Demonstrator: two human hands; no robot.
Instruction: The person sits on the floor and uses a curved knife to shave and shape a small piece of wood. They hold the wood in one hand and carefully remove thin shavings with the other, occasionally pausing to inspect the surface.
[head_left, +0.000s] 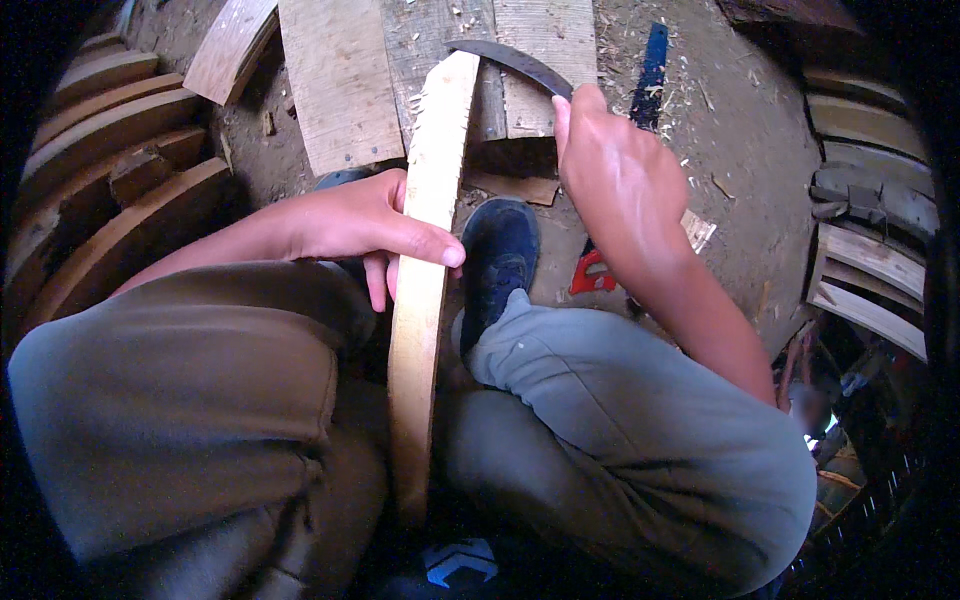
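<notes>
A long, pale wooden strip (438, 145) runs upright between my knees, its far end cut to a slant and its edge rough with small notches. My left hand (365, 222) is wrapped round it about midway, thumb across the top face. In my right hand (622, 160) is a knife with a dark, curved blade (518, 64); the fist hides its handle. The blade reaches leftward, with its tip at the strip's far end. Whether the edge touches the wood I cannot tell.
Flat boards (335, 95) lie ahead on the dirt floor, scattered with shavings. A handsaw with a red handle (592, 273) lies behind my right forearm. Curved timber pieces (120, 215) are stacked at left, more timber (870, 265) at right. My shoe (500, 260) is beside the strip.
</notes>
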